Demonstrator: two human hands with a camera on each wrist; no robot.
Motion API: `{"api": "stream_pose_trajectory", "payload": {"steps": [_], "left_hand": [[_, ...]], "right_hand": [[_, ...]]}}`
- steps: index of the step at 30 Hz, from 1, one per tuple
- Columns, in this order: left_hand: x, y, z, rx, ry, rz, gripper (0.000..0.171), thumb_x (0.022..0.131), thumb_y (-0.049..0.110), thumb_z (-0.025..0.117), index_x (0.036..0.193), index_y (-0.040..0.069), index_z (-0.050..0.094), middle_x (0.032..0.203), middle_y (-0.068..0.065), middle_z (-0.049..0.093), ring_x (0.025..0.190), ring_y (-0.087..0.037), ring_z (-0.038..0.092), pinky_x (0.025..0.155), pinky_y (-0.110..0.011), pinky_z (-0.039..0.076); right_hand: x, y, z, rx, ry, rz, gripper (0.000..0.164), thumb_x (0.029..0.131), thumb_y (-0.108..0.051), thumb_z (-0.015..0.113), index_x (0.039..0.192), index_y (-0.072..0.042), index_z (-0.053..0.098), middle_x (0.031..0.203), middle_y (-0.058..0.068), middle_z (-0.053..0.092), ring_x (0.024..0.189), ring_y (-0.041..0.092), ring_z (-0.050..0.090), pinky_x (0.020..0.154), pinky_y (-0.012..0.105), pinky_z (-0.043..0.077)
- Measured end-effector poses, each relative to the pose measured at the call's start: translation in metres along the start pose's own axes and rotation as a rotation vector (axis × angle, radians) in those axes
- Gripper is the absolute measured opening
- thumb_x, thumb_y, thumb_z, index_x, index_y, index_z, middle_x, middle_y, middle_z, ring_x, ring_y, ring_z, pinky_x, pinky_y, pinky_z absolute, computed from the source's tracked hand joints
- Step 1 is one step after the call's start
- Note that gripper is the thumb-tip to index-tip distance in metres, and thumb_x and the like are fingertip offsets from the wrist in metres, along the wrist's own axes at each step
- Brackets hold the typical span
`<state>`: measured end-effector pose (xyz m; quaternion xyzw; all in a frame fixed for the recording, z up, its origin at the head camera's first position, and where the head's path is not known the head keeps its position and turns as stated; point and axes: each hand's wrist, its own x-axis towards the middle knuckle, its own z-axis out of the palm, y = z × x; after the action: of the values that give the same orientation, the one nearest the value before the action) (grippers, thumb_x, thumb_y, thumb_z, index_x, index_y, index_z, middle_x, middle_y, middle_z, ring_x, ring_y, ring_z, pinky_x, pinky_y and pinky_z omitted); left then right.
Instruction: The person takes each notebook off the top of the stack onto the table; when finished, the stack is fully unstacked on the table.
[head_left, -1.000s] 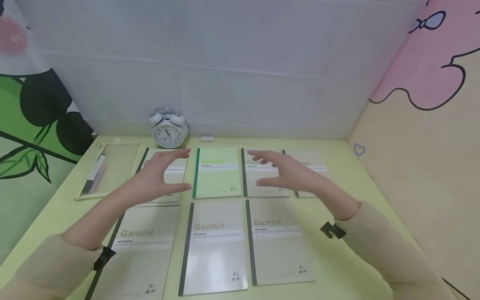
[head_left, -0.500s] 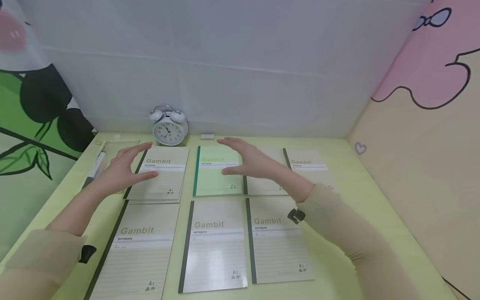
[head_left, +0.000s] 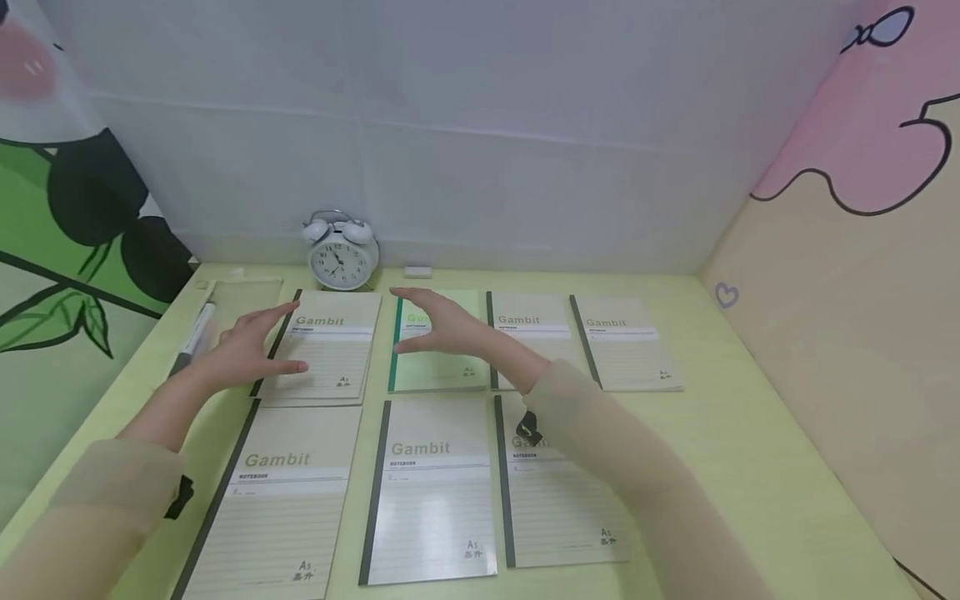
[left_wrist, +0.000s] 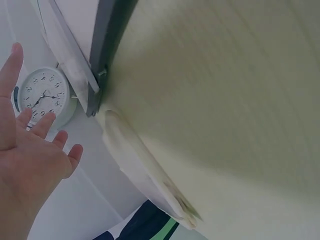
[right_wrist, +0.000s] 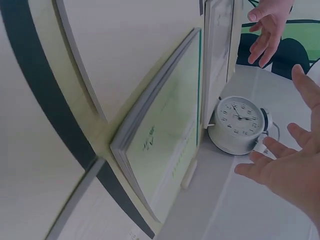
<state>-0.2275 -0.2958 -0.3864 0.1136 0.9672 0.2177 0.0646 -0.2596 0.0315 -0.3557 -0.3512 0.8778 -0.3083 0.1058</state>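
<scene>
In the head view my left hand [head_left: 242, 352] hovers at the left edge of a cream Gambit notebook [head_left: 330, 346], thumb and fingers spread apart, holding nothing. My right hand [head_left: 447, 327] is above a green notebook [head_left: 438, 375] with a darker green spine and covers part of its title. Its fingers are stretched toward the left, with a wide gap to the thumb. The right wrist view shows the green notebook [right_wrist: 167, 130] lying below the hand [right_wrist: 295, 165], apart from it. In the left wrist view the left hand [left_wrist: 35, 155] is likewise held off the notebooks.
A white twin-bell alarm clock [head_left: 342, 260] stands at the back. Left of the notebooks lies a shallow tray [head_left: 247, 289] with a marker [head_left: 197, 333]. A small white block [head_left: 417, 272] sits near the wall. Several other cream notebooks [head_left: 427, 500] lie in two rows.
Both hands have moved left. The right hand went from the third back notebook to over the green one; the left hand moved back to the first notebook's edge. The notebooks stayed put.
</scene>
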Motion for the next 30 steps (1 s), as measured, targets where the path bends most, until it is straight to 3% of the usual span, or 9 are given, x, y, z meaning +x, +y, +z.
{"api": "stream_pose_trajectory", "payload": {"steps": [12,20,24,30], "left_hand": [[0.006,-0.03,0.006,0.005,-0.065,-0.067,0.123,0.066,0.063,0.074,0.152,0.011,0.003,0.15,-0.03,0.016,0.131,-0.057,0.011,0.095,-0.074,0.016],[0.004,-0.036,0.005,-0.001,-0.086,-0.073,0.125,0.063,0.063,0.075,0.152,0.01,0.005,0.149,-0.029,0.022,0.13,-0.056,0.012,0.096,-0.073,0.016],[0.004,-0.037,0.005,-0.005,-0.083,-0.075,0.125,0.063,0.063,0.076,0.152,0.007,0.007,0.146,-0.03,0.027,0.129,-0.055,0.014,0.097,-0.073,0.017],[0.005,-0.035,0.005,0.007,-0.078,-0.068,0.12,0.065,0.06,0.077,0.15,0.003,0.015,0.143,-0.03,0.032,0.129,-0.055,0.016,0.098,-0.071,0.017]], "right_hand": [[0.031,0.011,0.041,0.082,-0.089,0.077,0.091,0.079,-0.038,0.075,0.151,-0.027,0.022,0.155,0.0,0.026,0.141,0.019,0.026,0.112,0.035,0.027],[0.041,0.016,0.059,0.055,-0.152,0.126,0.089,0.08,-0.037,0.075,0.151,-0.027,0.022,0.153,0.003,0.03,0.141,0.019,0.028,0.113,0.034,0.025],[0.043,0.017,0.064,0.002,-0.166,0.12,0.087,0.08,-0.039,0.074,0.151,-0.026,0.023,0.153,0.002,0.032,0.143,0.02,0.022,0.115,0.033,0.021],[0.045,0.013,0.069,-0.064,-0.196,0.11,0.085,0.081,-0.044,0.072,0.15,-0.026,0.026,0.154,0.0,0.029,0.146,0.025,0.009,0.117,0.042,0.009]]}}
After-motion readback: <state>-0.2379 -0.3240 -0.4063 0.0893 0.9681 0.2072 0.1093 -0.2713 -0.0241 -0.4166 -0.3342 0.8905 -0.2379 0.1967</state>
